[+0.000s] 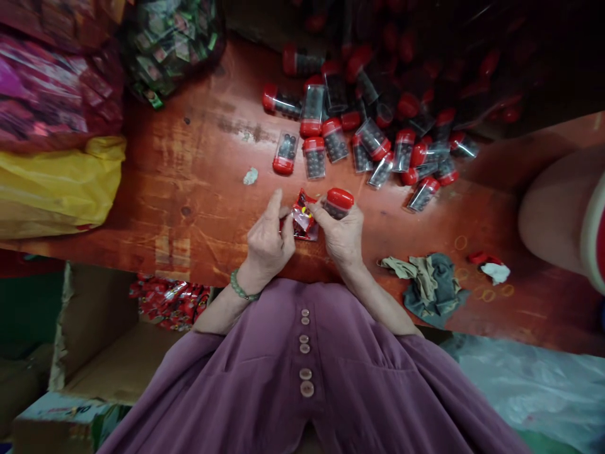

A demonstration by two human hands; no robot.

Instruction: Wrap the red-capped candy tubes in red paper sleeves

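Note:
My left hand [267,243] and my right hand [343,236] meet at the near edge of a red wooden table [198,208]. Both pinch a small red and clear plastic packet [304,221] between their fingertips. My right hand also grips a small clear bottle with a red cap [338,202], filled with dark round pieces. A green bead bracelet [241,289] circles my left wrist. Beyond my hands lies a heap of several like bottles [373,135], red caps pointing every way.
Clear bags of red and pink packets [51,88] and a yellow bag [57,183] sit far left, a bag of green packets [170,44] behind. A crumpled cloth [428,284], rubber bands [460,242] and a white scrap [250,176] lie on the table. Another person's limb [553,214] rests at right. Cardboard boxes [94,353] stand lower left.

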